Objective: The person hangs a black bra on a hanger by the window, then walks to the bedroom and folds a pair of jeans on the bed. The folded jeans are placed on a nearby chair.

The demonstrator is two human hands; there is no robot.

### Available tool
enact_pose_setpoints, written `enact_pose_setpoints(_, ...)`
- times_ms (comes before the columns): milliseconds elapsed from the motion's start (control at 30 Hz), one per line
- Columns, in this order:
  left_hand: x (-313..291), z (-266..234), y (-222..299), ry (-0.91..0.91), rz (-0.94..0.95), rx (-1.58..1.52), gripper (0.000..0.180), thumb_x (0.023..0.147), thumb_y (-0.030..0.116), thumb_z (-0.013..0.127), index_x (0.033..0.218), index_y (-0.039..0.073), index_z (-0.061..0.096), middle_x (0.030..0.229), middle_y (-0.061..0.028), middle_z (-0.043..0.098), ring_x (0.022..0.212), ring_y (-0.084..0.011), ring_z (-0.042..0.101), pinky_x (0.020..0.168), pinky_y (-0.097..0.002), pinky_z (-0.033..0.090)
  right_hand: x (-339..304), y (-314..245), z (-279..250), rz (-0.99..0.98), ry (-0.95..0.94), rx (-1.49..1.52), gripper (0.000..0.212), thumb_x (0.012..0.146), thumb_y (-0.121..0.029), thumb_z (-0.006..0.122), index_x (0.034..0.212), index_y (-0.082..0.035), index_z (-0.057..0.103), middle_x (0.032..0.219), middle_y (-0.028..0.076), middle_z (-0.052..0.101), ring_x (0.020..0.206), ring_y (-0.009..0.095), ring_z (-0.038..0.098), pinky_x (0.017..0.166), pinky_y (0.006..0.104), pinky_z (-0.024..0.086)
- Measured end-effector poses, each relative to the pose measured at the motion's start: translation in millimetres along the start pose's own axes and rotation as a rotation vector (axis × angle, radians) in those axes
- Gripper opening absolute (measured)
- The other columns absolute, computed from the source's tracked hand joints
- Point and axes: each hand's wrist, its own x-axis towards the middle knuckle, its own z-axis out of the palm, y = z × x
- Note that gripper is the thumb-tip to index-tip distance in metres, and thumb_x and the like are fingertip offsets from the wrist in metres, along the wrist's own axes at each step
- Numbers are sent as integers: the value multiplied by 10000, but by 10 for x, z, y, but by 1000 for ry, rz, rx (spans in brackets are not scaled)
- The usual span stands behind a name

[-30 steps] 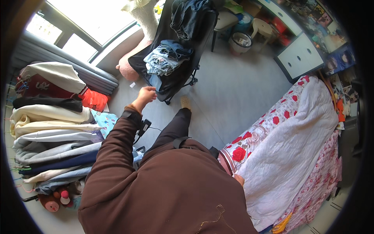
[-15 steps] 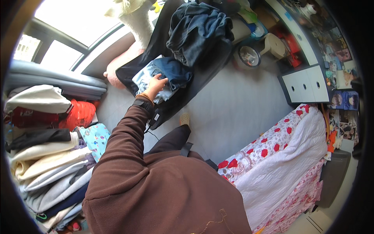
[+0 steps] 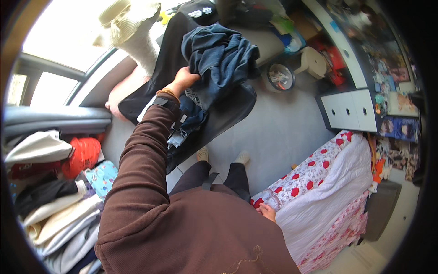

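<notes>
head view: left hand (image 3: 185, 80) was stretched out ahead, at the left edge of a crumpled dark blue denim (image 3: 221, 57); its fingers were closed on the cloth there. the denim lay in loose folds over a black lounger (image 3: 235, 107). a pile (image 3: 194, 114) of darker and paler blue clothes was on the near part of the lounger, partly hidden by the left forearm.

right hand (image 3: 267, 212) was low, at the person's right side, just beside the bed; in the view it overlapped the edge of the bedding. its fingers were loosely curled; could not tell whether they held anything. behind it, a white quilt (image 3: 319, 201) lay along a rose-patterned sheet (image 3: 315, 171).

around: clothes (image 3: 64, 219) in a row at left, red bag (image 3: 82, 157) beyond them, pale straw hat (image 3: 123, 25) near the window. bin (image 3: 279, 76) and stool (image 3: 314, 61) were right of the lounger, drawers (image 3: 349, 111) further right.
</notes>
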Motion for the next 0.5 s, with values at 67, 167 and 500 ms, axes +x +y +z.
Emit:
enact_pose_setpoints(67,-267,74,123,-38,-76,23,381,614,170,665,911,-60,602,782,-142,642,729,-237,609,681,-336,477,166,-274,-153,-10,-2,-112,273,897,-166,543,1114,-1,563,804,96,651,647,131,622,533,230,480)
enact_pose_setpoints(167,-1146,141,172,-135,69,-474,298,637,124,616,871,-60,597,688,-58,596,642,-144,540,567,-320,446,625,-899,-303,-38,-85,-295,271,906,-172,527,1109,3,563,804,93,651,639,132,620,526,229,480)
enact_pose_setpoints(500,-3215,726,1012,-315,-168,-496,281,618,112,620,817,-81,574,686,-134,589,667,-144,535,604,-323,445,1699,-3948,466,-308,-664,-694,419,900,-293,494,1265,-88,480,1006,50,631,921,135,586,782,302,474)
